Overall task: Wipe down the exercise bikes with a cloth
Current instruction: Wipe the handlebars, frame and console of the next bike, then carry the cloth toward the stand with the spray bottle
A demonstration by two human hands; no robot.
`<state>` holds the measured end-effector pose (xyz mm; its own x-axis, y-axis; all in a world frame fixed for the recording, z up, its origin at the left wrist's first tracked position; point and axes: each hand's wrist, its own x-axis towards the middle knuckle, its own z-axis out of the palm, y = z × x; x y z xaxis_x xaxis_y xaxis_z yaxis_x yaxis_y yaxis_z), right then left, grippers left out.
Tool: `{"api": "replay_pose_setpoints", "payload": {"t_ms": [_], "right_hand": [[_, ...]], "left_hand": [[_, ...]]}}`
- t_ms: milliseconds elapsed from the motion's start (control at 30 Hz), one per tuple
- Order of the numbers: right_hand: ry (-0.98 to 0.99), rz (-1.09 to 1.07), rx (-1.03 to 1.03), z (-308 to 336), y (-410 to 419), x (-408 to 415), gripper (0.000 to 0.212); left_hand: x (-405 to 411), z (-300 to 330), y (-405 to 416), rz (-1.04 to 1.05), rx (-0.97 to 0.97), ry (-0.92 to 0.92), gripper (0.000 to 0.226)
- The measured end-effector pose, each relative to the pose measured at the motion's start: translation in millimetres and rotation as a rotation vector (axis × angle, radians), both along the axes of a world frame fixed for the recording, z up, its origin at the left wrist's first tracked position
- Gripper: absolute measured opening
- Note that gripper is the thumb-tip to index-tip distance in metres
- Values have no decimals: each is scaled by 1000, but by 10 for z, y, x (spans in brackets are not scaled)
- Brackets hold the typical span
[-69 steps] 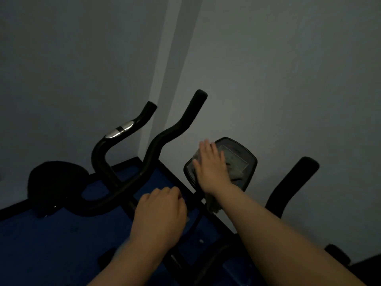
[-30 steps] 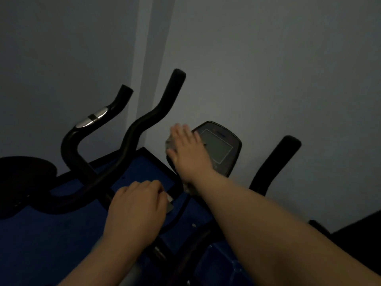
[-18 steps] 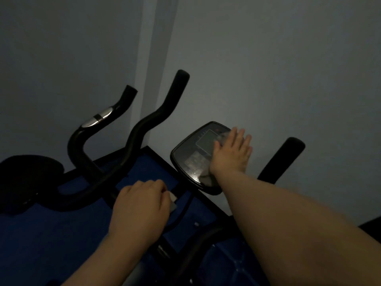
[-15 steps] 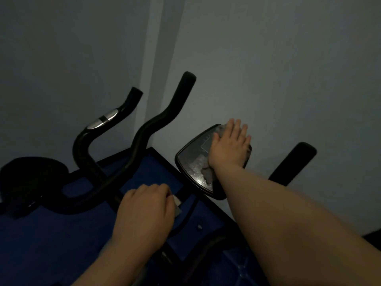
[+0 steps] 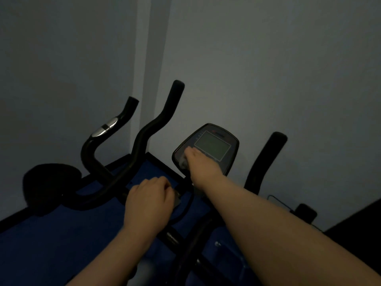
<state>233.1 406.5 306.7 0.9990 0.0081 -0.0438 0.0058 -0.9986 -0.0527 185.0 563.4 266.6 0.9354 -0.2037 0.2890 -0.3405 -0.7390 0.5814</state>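
Since half a second ago the right hand (image 5: 201, 165) has slid from the upper right of the console (image 5: 208, 148) down to its lower left corner, baring the grey screen (image 5: 212, 147) just beyond the fingertips. The marks above and beside that screen are too dim and blurred to read. The cloth (image 5: 182, 163) shows only as a pale smudge under and just left of the right fingers (image 5: 190, 153), which lie fairly straight and together, pressing it to the console face, while the left hand (image 5: 149, 203) stays with fingers curled round the bike's handlebar (image 5: 115, 182), below and left of the console.
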Motion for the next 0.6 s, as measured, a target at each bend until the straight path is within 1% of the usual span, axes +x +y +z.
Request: {"api": "replay_pose_setpoints", "payload": {"t_ms": [67,100,200,300,400,500,600], "right_hand": [[-40,-81,-17,88,19,-147,45],[-59,-132,20,120,36,-235,38],[-210,-265,306,221,56,-538,19],[-433,-255,521,333,11,-957,19],[-587,-210,696,460,-68,-1394,24],[-689,-166,768,583,-287,-1902,29],[-750,-174,745,670,-660,-2481,31]], "left_hand": [[-12,14,7,-22,-42,14,20],[-21,29,15,-27,-94,31,19],[-115,149,58,5,-328,75,19],[-295,318,35,7,-459,76,20],[-515,537,-151,-54,-520,-13,16],[-825,772,-532,-149,-535,-75,13],[-1259,933,-999,-253,-554,-79,18]]}}
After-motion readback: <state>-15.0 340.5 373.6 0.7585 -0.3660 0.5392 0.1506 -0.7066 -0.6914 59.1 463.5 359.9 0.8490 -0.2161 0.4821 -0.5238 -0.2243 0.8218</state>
